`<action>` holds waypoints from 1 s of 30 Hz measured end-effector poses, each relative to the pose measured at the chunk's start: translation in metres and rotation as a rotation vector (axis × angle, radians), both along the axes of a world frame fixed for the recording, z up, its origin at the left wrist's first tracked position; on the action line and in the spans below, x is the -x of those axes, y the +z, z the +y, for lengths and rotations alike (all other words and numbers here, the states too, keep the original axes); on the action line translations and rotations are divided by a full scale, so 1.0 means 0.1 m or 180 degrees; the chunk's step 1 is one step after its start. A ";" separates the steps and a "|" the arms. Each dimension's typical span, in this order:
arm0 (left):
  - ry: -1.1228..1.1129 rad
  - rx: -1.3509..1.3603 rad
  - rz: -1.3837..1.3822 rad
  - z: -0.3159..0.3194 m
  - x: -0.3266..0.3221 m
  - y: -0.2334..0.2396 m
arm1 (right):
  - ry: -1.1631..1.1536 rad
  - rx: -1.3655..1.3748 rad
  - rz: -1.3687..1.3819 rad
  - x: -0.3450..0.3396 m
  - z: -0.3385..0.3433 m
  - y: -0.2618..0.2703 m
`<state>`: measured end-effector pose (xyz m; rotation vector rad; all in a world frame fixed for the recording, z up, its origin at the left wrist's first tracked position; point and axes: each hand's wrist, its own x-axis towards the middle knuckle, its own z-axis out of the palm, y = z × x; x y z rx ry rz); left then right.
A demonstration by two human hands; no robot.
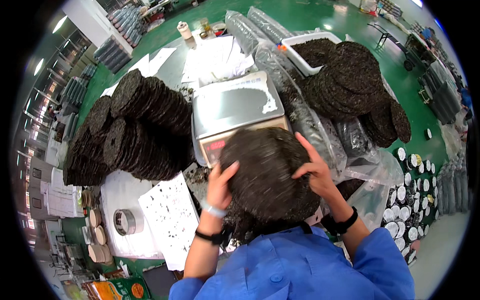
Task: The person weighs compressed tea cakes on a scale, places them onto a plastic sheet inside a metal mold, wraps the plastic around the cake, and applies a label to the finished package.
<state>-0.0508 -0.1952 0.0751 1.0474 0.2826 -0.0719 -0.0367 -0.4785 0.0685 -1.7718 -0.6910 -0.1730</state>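
Between my two hands is a dark, round dried-seaweed sheet or thin stack of them, blurred by motion. My left hand grips its left edge, the thumb on top. At its right edge, my right hand holds on with fingers spread over the rim. Just beyond stands a digital scale with a bare steel pan and a lit red display, partly covered by the seaweed. Tall stacks of round seaweed sheets lie left of the scale, and another stack is at the right.
A white plastic tub of seaweed bits stands behind the right stack. Long clear plastic bags run beside the scale. Papers lie behind it. A metal ring and a crumb-strewn white sheet are at the left.
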 end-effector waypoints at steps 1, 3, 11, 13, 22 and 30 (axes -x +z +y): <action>-0.0107 -0.0435 -0.0187 -0.15 -0.19 -0.06 | -0.0362 -0.0159 -0.0130 -0.08 0.08 0.00; 0.0644 -0.1528 -0.0258 -0.32 -0.63 0.10 | -0.1211 -0.0392 -0.0411 -0.19 0.12 0.05; 0.1585 -0.2353 -0.0360 0.93 -1.46 -0.69 | -0.1041 0.2999 0.1424 0.24 -0.40 -1.50; 0.1342 -0.2909 -0.0270 1.29 -0.88 -1.19 | -0.1497 0.2279 0.1395 0.34 -0.30 -1.39; -0.0145 -0.5380 0.1343 1.00 1.65 -2.23 | -0.0936 0.0035 0.3007 0.16 -0.55 -0.79; 0.0268 -0.5592 0.1206 0.94 1.72 -2.32 | -0.0343 -0.0711 0.3044 0.10 -0.44 -0.28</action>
